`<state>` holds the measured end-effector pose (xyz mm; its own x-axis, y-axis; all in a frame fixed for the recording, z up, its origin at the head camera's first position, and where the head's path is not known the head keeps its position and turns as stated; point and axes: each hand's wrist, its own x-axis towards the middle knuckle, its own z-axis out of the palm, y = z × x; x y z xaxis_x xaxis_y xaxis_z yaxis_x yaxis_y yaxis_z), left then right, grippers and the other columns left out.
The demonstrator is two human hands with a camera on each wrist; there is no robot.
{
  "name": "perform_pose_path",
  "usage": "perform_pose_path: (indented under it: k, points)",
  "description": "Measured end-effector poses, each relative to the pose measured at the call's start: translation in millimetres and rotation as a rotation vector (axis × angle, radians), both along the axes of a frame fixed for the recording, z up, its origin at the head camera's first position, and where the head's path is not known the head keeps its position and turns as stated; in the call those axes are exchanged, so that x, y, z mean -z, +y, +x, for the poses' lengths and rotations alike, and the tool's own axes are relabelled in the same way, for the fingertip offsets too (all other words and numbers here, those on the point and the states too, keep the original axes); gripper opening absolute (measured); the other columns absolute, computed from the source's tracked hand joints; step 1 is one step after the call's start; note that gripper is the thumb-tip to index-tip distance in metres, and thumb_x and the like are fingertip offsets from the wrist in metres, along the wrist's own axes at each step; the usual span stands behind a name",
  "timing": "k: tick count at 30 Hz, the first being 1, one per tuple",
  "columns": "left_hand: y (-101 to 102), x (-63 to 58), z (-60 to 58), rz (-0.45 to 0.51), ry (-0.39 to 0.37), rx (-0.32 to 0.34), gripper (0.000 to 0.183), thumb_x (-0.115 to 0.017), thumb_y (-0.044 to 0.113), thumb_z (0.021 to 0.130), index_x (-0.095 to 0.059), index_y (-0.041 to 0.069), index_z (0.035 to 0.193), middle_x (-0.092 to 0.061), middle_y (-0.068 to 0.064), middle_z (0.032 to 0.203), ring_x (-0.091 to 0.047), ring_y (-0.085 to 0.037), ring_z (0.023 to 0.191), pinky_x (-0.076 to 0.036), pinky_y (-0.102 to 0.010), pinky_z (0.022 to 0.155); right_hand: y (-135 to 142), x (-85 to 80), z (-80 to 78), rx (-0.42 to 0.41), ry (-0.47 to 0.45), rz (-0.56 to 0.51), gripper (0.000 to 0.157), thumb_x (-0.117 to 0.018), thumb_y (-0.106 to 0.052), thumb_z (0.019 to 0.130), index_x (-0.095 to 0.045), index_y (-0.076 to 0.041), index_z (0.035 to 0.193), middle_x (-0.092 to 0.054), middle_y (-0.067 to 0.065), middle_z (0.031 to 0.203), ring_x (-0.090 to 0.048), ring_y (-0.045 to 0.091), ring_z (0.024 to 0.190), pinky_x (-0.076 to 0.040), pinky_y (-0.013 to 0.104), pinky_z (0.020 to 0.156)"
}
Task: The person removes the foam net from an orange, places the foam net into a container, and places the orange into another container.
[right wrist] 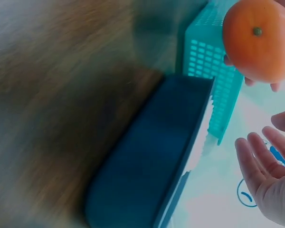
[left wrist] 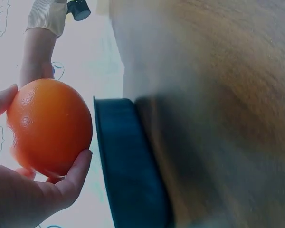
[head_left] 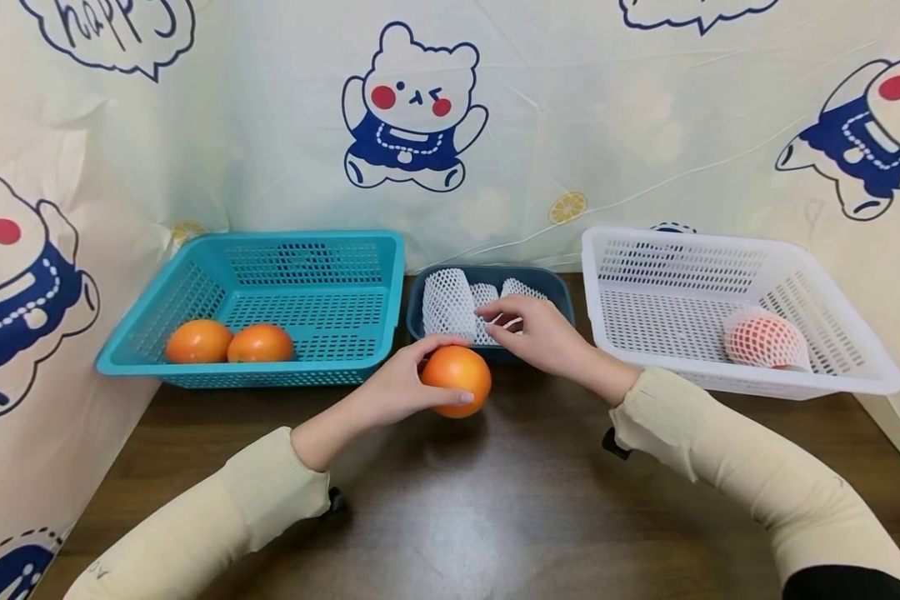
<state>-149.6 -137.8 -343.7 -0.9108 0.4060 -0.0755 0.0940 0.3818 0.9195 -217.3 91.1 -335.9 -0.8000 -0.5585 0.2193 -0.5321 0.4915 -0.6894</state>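
In the head view my left hand [head_left: 392, 388] grips an orange [head_left: 461, 377] between thumb and fingers, in front of a dark blue tray [left wrist: 128, 161]. The left wrist view shows the thumb and fingertips round the fruit's side, and the right wrist view its stem end. Several white foam net sleeves [head_left: 447, 304] lie in the tray. My right hand [head_left: 546, 335] hovers over the tray's right part, fingers pointing left towards the sleeves and loosely bent. Nothing shows between its fingers in the right wrist view.
On the left stands a teal basket [head_left: 251, 369] with two oranges [head_left: 261, 342] near its front wall. A white basket [head_left: 720, 379] on the right contains a fruit in a foam net [head_left: 767, 338]. All stand on a dark wooden table [head_left: 495, 500], against a printed cloth backdrop.
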Motion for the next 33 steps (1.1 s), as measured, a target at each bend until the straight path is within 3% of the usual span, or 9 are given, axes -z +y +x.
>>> perform_pose_path:
  k: [8,15,24,29,33]
  points:
    - [-12.1,-14.0,-0.1,0.020,-0.006,-0.050,0.063,-0.079,0.022,0.090,-0.052,0.007,0.144,-0.056,-0.015,0.135,-0.054,-0.035,0.115,-0.055,-0.044,0.089,-15.6,-1.8,-2.3,-0.002,-0.014,-0.046,0.028,-0.065,-0.006,0.098,-0.071,0.000,0.125,-0.074,0.013,0.110,-0.071,0.026,0.096,-0.059,0.039,0.085]
    - [-24.5,-25.8,-3.7,0.066,0.003,-0.163,0.064,-0.078,0.022,0.092,-0.048,0.011,0.147,-0.049,-0.013,0.142,-0.050,-0.036,0.122,-0.053,-0.046,0.092,-36.5,9.8,-5.8,0.013,-0.081,-0.110,0.028,-0.066,-0.009,0.099,-0.071,-0.002,0.125,-0.073,0.013,0.113,-0.070,0.026,0.094,-0.059,0.034,0.081]
    - [-43.3,-29.9,-9.2,0.088,0.021,-0.261,0.064,-0.073,0.022,0.095,-0.045,0.011,0.151,-0.046,-0.015,0.146,-0.046,-0.036,0.126,-0.048,-0.049,0.098,-63.4,30.2,-5.9,-0.022,-0.365,-0.304,0.033,-0.065,-0.006,0.100,-0.066,0.006,0.130,-0.071,0.019,0.117,-0.071,0.027,0.093,-0.059,0.032,0.082]
    - [-53.1,-35.6,-13.2,0.095,0.039,-0.301,0.066,-0.071,0.023,0.096,-0.042,0.010,0.154,-0.045,-0.016,0.148,-0.045,-0.037,0.128,-0.047,-0.049,0.099,-76.4,36.8,-2.7,-0.058,-0.574,-0.403,0.040,-0.064,-0.005,0.101,-0.058,0.009,0.137,-0.068,0.024,0.116,-0.072,0.032,0.096,-0.059,0.039,0.086]
    - [-62.7,-35.8,-17.0,0.070,0.060,-0.335,0.068,-0.071,0.026,0.097,-0.040,0.011,0.155,-0.044,-0.017,0.148,-0.045,-0.037,0.127,-0.048,-0.046,0.097,-85.7,39.3,-0.5,-0.072,-0.684,-0.427,0.048,-0.063,-0.006,0.101,-0.051,0.007,0.145,-0.064,0.030,0.123,-0.072,0.032,0.099,-0.056,0.046,0.091]
